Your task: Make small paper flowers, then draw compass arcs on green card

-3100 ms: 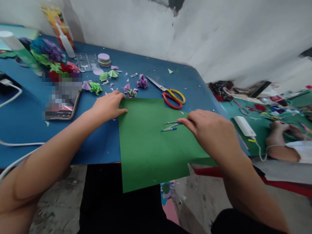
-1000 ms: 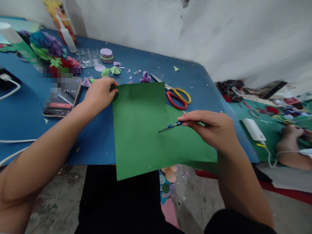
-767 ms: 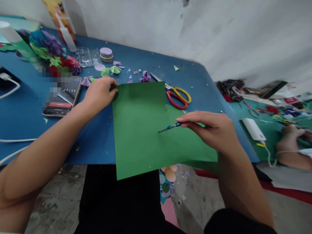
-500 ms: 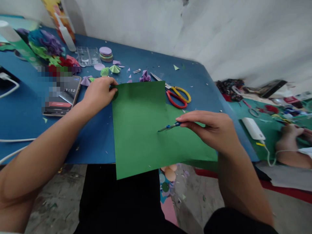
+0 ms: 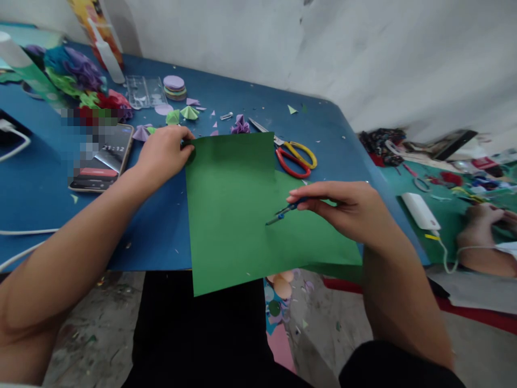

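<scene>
The drawing compass (image 5: 281, 215) slants over the middle of the green sheet of paper (image 5: 230, 199), its legs nearly together and its tips toward the left and near side. The right hand (image 5: 343, 207) pinches it by the top between thumb and fingers; whether a tip touches the paper is too fine to tell. The left hand (image 5: 163, 153) grips the sheet at its far left corner.

The sheet lies on the counter (image 5: 153, 237), but its near left part juts past the near edge, with nothing firm beneath. The compass would probably work best well inside that edge, where the counter backs the paper and the needle can bite. A more upright compass should hold its centre better, with light, even pressure so the legs do not spread. The left hand would steady the sheet better pressed flat near the work than pinching a corner, since a lifted corner could let the paper slide. The scissors (image 5: 293, 160) lie just beside the far edge of the sheet; moving them farther right would let the paper lie flatter.
</scene>
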Tool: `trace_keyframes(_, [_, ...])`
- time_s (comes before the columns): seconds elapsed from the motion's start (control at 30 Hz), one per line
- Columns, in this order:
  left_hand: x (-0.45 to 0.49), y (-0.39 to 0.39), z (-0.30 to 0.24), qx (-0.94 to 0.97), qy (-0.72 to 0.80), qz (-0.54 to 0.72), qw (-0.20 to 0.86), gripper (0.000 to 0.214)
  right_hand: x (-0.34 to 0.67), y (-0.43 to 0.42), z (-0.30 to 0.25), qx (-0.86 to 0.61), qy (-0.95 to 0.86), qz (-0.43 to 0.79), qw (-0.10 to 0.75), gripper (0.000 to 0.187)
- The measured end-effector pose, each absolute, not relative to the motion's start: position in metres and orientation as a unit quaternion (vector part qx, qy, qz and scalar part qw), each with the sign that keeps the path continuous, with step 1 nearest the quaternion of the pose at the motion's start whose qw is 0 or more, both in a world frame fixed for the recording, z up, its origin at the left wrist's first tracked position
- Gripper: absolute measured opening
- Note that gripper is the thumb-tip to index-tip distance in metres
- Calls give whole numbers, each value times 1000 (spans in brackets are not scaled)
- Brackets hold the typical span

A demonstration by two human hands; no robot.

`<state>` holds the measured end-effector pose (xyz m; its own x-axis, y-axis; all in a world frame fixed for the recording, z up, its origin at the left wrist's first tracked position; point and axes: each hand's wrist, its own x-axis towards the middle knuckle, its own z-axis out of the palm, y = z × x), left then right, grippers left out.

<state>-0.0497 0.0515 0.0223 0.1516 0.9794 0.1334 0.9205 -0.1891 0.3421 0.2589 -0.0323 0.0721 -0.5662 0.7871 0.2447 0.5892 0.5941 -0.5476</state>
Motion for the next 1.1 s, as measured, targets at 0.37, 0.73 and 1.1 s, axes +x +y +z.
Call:
trace_keyframes(0.37, [-50, 51, 23, 753, 630, 166, 95, 33, 237, -11, 78, -450, -872, 87, 172, 12])
trace_keyframes(0.73, [-48, 51, 24, 743, 642, 165, 87, 32, 248, -37, 77, -581, -790, -127, 147, 14])
trace_keyframes(1.1, [-48, 47, 29, 746, 639, 153, 110, 35, 240, -77, 79, -548, -791, -267, 50, 33])
